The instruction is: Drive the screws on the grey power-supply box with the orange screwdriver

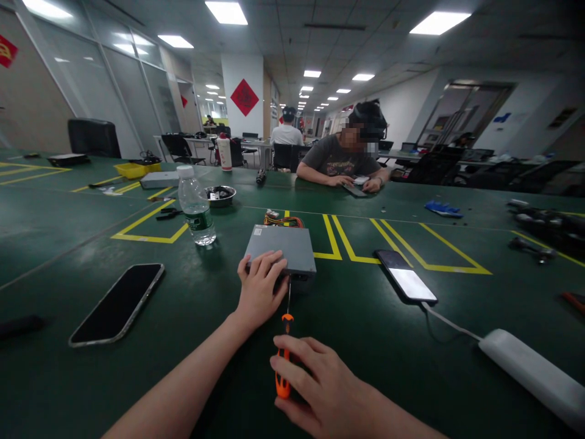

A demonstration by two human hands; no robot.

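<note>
A grey metal computer power supply (292,244) lies on the green table in front of me, its bundle of coloured cables (286,221) at the far side. My left hand (261,283) grips the near left edge of it, fingers on the top face and thumb by the near side. In my right hand (320,381) is an orange and black screwdriver (283,372), held by the handle. Its thin shaft points away from me to the near side of the power supply; whether the tip touches a screw is too small to tell.
Left are a phone (117,305), a water bottle (196,210) and a metal bowl (221,195). On the right, a lit phone (406,277) is cabled to a white power bank (532,375). Blue gloves (443,209) lie farther back. A person (340,158) sits opposite, hands on a flat object.
</note>
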